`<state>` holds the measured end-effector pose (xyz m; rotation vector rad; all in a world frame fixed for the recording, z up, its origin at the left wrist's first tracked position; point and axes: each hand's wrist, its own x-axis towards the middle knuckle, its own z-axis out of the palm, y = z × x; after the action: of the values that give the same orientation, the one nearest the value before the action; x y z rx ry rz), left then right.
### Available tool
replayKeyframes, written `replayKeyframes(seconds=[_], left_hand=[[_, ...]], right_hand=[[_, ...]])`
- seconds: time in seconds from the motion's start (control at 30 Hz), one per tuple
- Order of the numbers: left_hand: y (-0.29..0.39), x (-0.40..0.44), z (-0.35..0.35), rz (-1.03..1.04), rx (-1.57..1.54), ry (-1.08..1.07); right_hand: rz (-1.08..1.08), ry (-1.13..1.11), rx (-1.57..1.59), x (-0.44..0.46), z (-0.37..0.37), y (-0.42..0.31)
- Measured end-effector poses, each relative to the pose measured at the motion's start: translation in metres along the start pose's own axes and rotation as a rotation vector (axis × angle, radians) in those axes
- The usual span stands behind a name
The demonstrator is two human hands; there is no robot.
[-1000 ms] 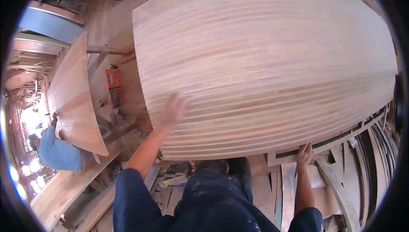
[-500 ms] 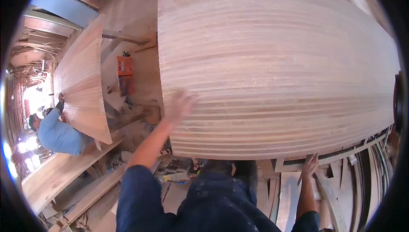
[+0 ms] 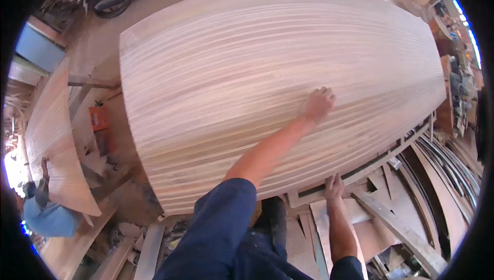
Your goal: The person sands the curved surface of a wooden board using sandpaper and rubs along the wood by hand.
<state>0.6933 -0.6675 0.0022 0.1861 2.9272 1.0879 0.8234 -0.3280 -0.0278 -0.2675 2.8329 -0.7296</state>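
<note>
A large wooden panel (image 3: 231,100) with long pale and darker stripes spreads out in front of me. My left hand (image 3: 320,105) rests on its surface, right of the middle, arm stretched across the panel. Its fingers are slightly bent and apart, and nothing shows in them; what lies beneath the palm is hidden. Below the panel's near edge, my right hand (image 3: 334,187) has its fingers hooked on the rail of a wooden frame (image 3: 360,174) under the panel.
A co-worker in a blue shirt (image 3: 49,218) reaches onto a second striped panel (image 3: 56,141) at left. An orange box (image 3: 99,119) sits on the floor between the panels. Planks (image 3: 401,231) and curved strips lie at lower right. A motorbike wheel (image 3: 112,6) shows at upper left.
My left hand has swept rightward from near the panel's left end to past its middle. My view has turned right; my right hand still touches the frame rail.
</note>
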Motion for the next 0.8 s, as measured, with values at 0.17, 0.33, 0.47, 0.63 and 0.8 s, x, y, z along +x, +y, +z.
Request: replayKeyframes(seconds=[0.17,0.33,0.47,0.63,0.8], left_hand=[[-0.052,-0.103,0.018,-0.101,0.254,0.247],[-0.067,-0.202,-0.061,-0.050,0.212,0.316],[-0.047,-0.112,-0.018,0.026,0.241,0.329],[0.044,0.149,0.090,0.106,0.233,0.352],[0.108,0.300,0.137,0.012,0.242,0.380]], right_hand=[[0.018,0.022,-0.002,-0.004,-0.008,0.008],[0.045,0.033,0.000,-0.002,-0.016,0.003],[-0.035,-0.049,0.006,-0.002,-0.003,0.022],[0.005,-0.214,0.124,0.011,-0.028,0.012],[-0.045,-0.287,0.294,0.024,-0.027,0.024]])
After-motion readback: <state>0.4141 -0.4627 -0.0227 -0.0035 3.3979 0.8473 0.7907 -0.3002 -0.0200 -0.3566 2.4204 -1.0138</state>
